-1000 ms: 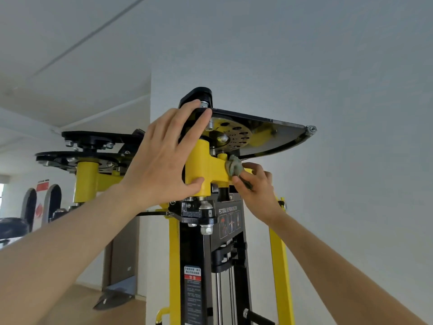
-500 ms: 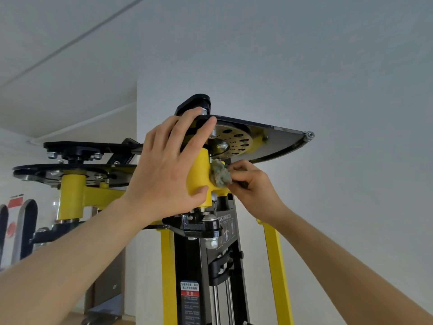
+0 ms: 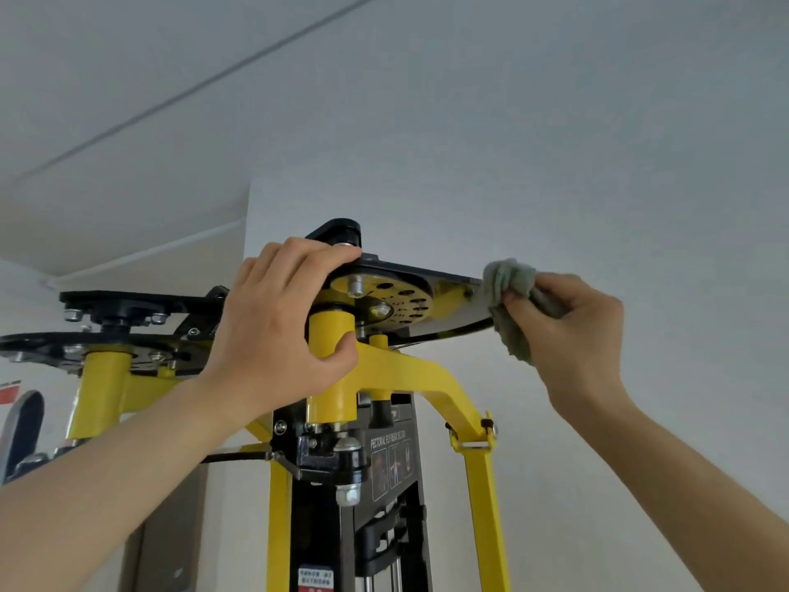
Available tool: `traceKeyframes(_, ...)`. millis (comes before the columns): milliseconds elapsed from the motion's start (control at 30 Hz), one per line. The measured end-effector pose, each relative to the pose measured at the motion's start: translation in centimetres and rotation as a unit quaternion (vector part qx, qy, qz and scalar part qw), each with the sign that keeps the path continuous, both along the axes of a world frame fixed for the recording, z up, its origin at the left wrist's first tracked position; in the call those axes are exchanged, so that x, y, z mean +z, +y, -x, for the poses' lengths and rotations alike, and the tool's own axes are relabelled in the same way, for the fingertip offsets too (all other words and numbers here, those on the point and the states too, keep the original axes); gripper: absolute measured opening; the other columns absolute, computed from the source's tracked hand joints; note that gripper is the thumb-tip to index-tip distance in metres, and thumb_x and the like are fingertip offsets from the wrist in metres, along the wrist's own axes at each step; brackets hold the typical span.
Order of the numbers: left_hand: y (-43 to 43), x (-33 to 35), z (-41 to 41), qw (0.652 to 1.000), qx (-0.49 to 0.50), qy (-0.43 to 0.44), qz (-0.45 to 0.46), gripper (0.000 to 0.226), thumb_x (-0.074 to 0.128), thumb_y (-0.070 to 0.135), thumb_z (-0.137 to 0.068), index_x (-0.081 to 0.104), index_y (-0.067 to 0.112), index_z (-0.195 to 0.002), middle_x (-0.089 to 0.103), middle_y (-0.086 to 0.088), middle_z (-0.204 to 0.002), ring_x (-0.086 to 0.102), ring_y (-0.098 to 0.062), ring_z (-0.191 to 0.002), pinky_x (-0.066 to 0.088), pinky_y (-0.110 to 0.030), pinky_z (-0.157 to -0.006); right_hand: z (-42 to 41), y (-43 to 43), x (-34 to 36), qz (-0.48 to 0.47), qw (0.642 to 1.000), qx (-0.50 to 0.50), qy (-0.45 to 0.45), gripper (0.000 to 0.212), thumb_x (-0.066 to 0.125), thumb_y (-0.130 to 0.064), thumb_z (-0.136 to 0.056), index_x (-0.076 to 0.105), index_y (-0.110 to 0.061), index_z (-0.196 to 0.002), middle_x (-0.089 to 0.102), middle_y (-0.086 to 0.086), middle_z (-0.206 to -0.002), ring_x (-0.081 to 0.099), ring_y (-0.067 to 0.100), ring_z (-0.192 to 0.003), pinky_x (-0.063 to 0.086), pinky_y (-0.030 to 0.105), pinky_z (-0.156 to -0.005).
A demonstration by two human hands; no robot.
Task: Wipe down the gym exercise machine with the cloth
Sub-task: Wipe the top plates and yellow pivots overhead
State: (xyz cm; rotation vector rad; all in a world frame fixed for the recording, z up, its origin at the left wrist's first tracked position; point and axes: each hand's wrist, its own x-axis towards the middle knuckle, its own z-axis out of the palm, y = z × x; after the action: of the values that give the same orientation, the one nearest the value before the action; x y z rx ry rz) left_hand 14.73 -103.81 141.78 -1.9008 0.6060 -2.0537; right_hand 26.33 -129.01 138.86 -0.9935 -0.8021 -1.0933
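Cloth (image 3: 508,292): shifted from yellow pivot post (image 3: 331,390) to black plate (image 3: 427,276) rim right of it, clenched in fingers of right hand (image 3: 572,331). Post gripped by left hand (image 3: 273,331). Post judged wiped; rim begun.

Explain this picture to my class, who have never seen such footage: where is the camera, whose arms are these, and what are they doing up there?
The camera sits on a person's head, so you see their own two bare arms reaching up. Before them is the top of a gym machine, yellow and black, standing by a white wall. Its label begins "Pectoral fly". The left hand grips the machine, with fingers over the black plate and thumb on the yellow post. The right hand holds a bunched grey-green cloth against the plate's right edge, apparently to wipe it. A second plate of the same kind shows at the left.
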Motion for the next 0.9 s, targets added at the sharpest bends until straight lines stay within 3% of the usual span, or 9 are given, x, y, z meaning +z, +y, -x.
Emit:
traceKeyframes(133,-0.7,0.1,-0.4,0.999,-0.045,-0.014,0.021,0.062,0.069,0.036,-0.07,0.062,0.013,-0.127,0.057,-0.001,-0.113,0.055,-0.025,-0.101,0.047,-0.044,-0.083,2.2,-1.6,4.1,0.07,0.987,-0.126,-0.076,0.026,0.072,-0.012,-0.082,0.073,-0.036,-0.073,0.065,-0.004,-0.083,0.065,0.021,-0.073,0.053,0.034,-0.063)
traceKeyframes(233,-1.0,0.2,-0.3,0.998,-0.063,-0.014,0.029,0.057,0.067,0.038,-0.071,0.063,0.013,-0.122,0.058,0.0,-0.108,0.054,-0.025,-0.098,0.047,-0.044,-0.082,3.9,-1.4,7.1,0.22,0.965,-0.108,-0.098,0.017,0.072,-0.009,-0.085,0.076,-0.024,-0.078,0.07,0.008,-0.082,0.069,0.027,-0.076,0.059,0.044,-0.071)
traceKeyframes(333,-1.0,0.3,0.0,0.997,-0.066,-0.005,0.029,0.056,0.067,0.037,-0.071,0.063,0.014,-0.122,0.056,0.001,-0.106,0.053,-0.023,-0.097,0.047,-0.044,-0.082,5.5,0.0,9.4,0.395,0.909,-0.09,-0.094,0.005,0.072,-0.016,-0.091,0.077,-0.015,-0.092,0.073,0.017,-0.084,0.07,0.036,-0.08,0.06,0.05,-0.077)
traceKeyframes(500,-0.6,0.0,0.2,0.997,-0.067,0.004,0.024,0.059,0.072,0.033,-0.07,0.062,0.014,-0.125,0.056,0.002,-0.11,0.054,-0.022,-0.101,0.047,-0.044,-0.086,6.5,1.6,11.1,0.535,0.838,-0.054,-0.095,0.015,0.06,-0.013,-0.1,0.074,-0.01,-0.103,0.066,0.032,-0.093,0.059,0.044,-0.077,0.051,0.05,-0.07)
traceKeyframes(567,-0.6,-0.2,0.2,0.998,-0.065,0.002,0.025,0.06,0.071,0.034,-0.07,0.061,0.016,-0.126,0.055,0.002,-0.112,0.054,-0.021,-0.102,0.046,-0.041,-0.087,6.0,0.5,11.5,0.558,0.826,-0.046,-0.062,0.017,0.058,-0.009,-0.1,0.072,-0.003,-0.109,0.067,0.033,-0.105,0.063,0.051,-0.093,0.056,0.057,-0.084)
traceKeyframes(600,-0.6,-0.2,0.1,0.998,-0.062,-0.003,0.027,0.061,0.07,0.035,-0.07,0.06,0.016,-0.127,0.055,0.003,-0.112,0.053,-0.021,-0.102,0.044,-0.038,-0.087,5.7,-0.3,11.6,0.562,0.824,-0.05,-0.047,0.017,0.058,-0.007,-0.1,0.072,-0.003,-0.11,0.07,0.028,-0.107,0.067,0.045,-0.095,0.058,0.05,-0.087)
traceKeyframes(667,-0.9,-0.4,-0.2,0.998,-0.055,-0.018,0.037,0.061,0.068,0.038,-0.069,0.059,0.017,-0.125,0.054,0.003,-0.112,0.051,-0.02,-0.101,0.037,-0.03,-0.085,5.0,-1.9,11.5,0.561,0.824,-0.079,-0.022,0.017,0.06,-0.003,-0.098,0.073,-0.003,-0.108,0.074,0.018,-0.102,0.071,0.023,-0.086,0.059,0.03,-0.079)
traceKeyframes(767,-1.6,-0.4,-0.7,0.997,-0.042,-0.048,0.047,0.059,0.069,0.037,-0.067,0.06,0.016,-0.121,0.054,0.001,-0.109,0.048,-0.021,-0.1,0.03,-0.027,-0.083,3.7,-4.3,10.8,0.546,0.82,-0.169,0.014,0.019,0.063,-0.002,-0.095,0.076,-0.015,-0.09,0.074,-0.006,-0.076,0.064,0.002,-0.067,0.051,0.015,-0.068)
traceKeyframes(900,-2.4,-0.1,-1.3,0.996,0.001,-0.086,0.026,0.057,0.067,0.038,-0.07,0.062,0.015,-0.122,0.059,-0.002,-0.111,0.048,-0.027,-0.103,0.034,-0.037,-0.083,2.0,-7.0,9.9,0.507,0.82,-0.251,0.084,0.015,0.061,0.0,-0.093,0.074,-0.006,-0.087,0.063,-0.011,-0.058,0.055,0.001,-0.055,0.049,0.026,-0.072)
